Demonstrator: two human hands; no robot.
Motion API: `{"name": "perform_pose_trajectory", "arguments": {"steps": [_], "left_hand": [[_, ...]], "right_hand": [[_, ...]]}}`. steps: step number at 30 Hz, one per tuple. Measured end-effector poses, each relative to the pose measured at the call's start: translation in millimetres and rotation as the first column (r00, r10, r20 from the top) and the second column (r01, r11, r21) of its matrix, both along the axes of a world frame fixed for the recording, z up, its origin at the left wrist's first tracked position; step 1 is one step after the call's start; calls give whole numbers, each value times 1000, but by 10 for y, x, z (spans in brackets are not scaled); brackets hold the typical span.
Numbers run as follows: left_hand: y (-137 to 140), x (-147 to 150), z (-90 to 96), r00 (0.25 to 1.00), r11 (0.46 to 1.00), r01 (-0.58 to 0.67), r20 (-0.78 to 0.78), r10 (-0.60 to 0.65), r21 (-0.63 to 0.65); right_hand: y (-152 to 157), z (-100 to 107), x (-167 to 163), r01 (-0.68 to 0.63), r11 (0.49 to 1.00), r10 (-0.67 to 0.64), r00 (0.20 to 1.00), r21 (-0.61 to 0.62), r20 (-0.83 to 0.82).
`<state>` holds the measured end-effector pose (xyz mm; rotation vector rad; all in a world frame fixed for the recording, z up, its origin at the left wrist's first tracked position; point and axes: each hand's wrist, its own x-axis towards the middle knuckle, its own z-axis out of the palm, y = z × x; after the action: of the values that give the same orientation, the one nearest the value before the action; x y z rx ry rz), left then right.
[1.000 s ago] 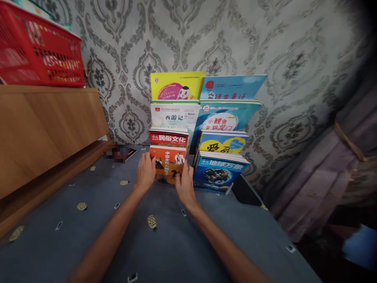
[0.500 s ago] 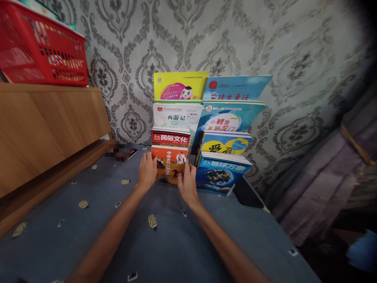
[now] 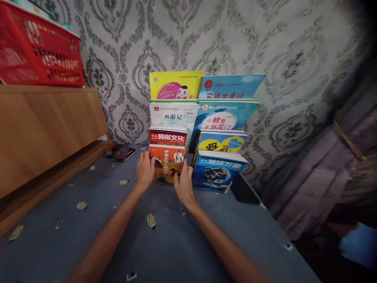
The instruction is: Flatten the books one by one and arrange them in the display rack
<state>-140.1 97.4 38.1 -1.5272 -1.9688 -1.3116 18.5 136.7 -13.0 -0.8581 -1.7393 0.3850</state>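
An orange book [image 3: 166,159] with Chinese characters and small figures on its cover stands upright at the front of the left stack. My left hand [image 3: 145,171] grips its left edge, fingers curled along the side and thumb toward the front. At the lower right edge, my right hand [image 3: 184,184] holds the same book, its thumb across the cover. Directly behind stands a red-topped book [image 3: 167,136], then a white book [image 3: 173,116] and a taller yellow book [image 3: 176,80], stepped upward.
A second stepped stack stands on the right, with a blue earth-picture book [image 3: 216,173] in front. Beside it lies a black flat object [image 3: 245,189]. A dark item [image 3: 119,152] lies near the wooden cabinet [image 3: 53,133], which bears a red basket [image 3: 59,59]. A curtain [image 3: 318,181] hangs right.
The whole view has shifted slightly, so the books and hands appear a little farther left. Both hands stay at the orange book's edges, the right one marginally lower on it.
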Motion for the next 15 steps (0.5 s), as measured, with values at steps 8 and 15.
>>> {"name": "perform_pose_trajectory", "arguments": {"steps": [8, 15], "left_hand": [[-33, 78, -77, 1000, 997, 18, 3, -18, 77], [-92, 129, -69, 999, 999, -14, -48, 11, -53]], "right_hand": [[-206, -44, -42, -14, 997, 15, 1000, 78, -5], [-168, -153, -47, 34, 991, -46, 994, 129, 95]]}}
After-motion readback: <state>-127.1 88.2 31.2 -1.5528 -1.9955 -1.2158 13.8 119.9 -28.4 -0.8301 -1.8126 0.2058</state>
